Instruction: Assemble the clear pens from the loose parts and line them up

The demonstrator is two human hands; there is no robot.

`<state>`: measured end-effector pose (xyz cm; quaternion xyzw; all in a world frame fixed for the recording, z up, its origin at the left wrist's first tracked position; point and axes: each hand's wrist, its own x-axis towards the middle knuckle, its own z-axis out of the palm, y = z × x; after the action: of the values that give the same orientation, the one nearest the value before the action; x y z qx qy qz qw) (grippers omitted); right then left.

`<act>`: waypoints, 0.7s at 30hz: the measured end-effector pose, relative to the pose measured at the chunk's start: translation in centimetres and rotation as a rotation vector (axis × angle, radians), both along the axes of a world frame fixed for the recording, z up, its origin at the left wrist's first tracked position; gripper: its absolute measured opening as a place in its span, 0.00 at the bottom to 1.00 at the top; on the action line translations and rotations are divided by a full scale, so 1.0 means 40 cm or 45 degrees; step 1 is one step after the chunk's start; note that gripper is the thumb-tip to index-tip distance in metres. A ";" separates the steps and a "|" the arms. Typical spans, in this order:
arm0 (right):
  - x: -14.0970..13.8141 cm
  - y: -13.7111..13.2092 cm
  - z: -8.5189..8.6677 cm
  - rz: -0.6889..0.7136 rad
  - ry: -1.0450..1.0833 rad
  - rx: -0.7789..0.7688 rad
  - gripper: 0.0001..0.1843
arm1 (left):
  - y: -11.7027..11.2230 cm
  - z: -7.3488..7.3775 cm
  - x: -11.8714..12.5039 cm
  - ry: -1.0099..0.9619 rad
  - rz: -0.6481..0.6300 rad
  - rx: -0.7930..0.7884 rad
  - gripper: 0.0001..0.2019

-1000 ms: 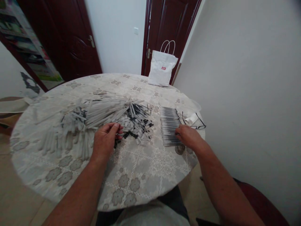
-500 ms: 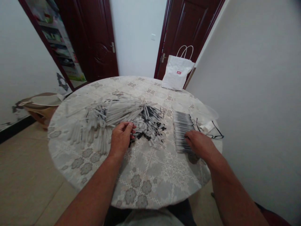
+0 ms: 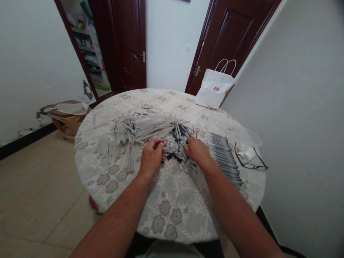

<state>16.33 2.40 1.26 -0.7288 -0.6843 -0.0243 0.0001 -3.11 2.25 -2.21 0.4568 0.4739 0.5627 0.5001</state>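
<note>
A round table point(image 3: 172, 208) with a flowered cloth carries a heap of white tubes point(image 3: 145, 127) and small black and white parts point(image 3: 177, 138). My left hand point(image 3: 152, 157) rests at the heap's near edge, fingers curled in a pinch over small black pieces. My right hand point(image 3: 197, 152) lies on the heap's right side, fingers bent down into the parts; what they hold is hidden. To its right lies a neat row of assembled pens point(image 3: 224, 157).
Black glasses point(image 3: 252, 163) and clear plastic wrap point(image 3: 243, 138) lie at the table's right edge, near the wall. A white paper bag point(image 3: 215, 91) stands at the back by a dark door. A low stool point(image 3: 68, 114) sits on the floor at left.
My right hand has left the row of pens and moved left onto the heap. The left hand has stayed at the heap's edge. The view has swung so the table sits further right.
</note>
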 end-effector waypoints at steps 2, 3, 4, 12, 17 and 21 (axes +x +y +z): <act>-0.014 0.011 -0.022 -0.038 0.022 -0.030 0.17 | -0.003 0.004 0.002 0.016 -0.021 -0.020 0.12; -0.019 0.013 -0.032 -0.051 0.038 -0.036 0.17 | -0.004 0.006 0.003 0.027 -0.031 -0.026 0.12; -0.023 0.015 -0.041 -0.058 0.059 -0.037 0.17 | -0.005 0.007 0.003 0.038 -0.036 -0.028 0.12; 0.007 0.017 -0.086 0.010 0.319 0.071 0.16 | 0.000 0.003 -0.004 0.044 -0.025 -0.028 0.13; 0.044 0.012 -0.102 0.057 0.481 0.180 0.13 | 0.006 -0.002 -0.009 0.019 -0.001 -0.028 0.13; 0.060 0.007 -0.105 0.107 0.559 0.260 0.13 | 0.012 -0.001 -0.021 0.170 0.090 0.016 0.12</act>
<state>18.72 2.69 -2.93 -0.6838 -0.6915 0.0658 0.2236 -3.94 2.73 -2.23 0.4794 0.5185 0.5513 0.4442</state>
